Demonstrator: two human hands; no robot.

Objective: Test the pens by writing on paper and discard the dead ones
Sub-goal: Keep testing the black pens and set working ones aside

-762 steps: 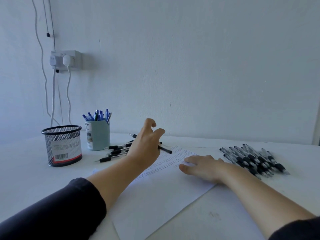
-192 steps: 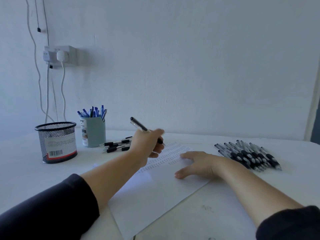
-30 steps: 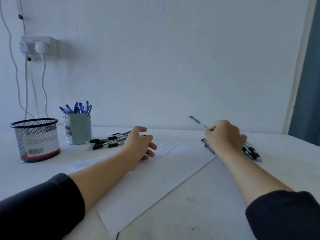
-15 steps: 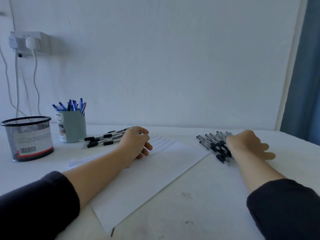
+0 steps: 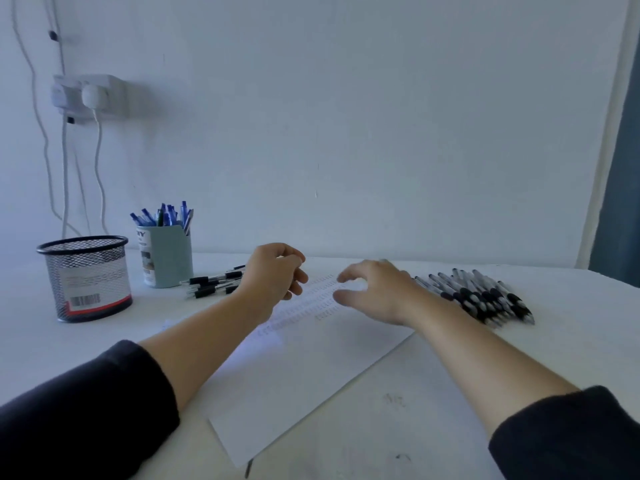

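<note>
Left hand [image 5: 273, 278] was raised, fingers loosely curled, holding nothing visible. Right hand [image 5: 377, 292] was extended toward the left hand, fingers spread, motion-blurred. Both forearms were bare, with dark sleeves [image 5: 86, 403] pushed up.

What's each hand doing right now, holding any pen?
Left hand: fingers loosely curled above the paper; no pen visible in it.
Right hand: open, fingers spread over the paper, holding nothing.

pen cup [image 5: 168, 255]: letters "NY" legible | mesh basket [image 5: 86, 277]: barcode label, digits unreadable | paper [image 5: 311, 358]: marks illegible
</note>
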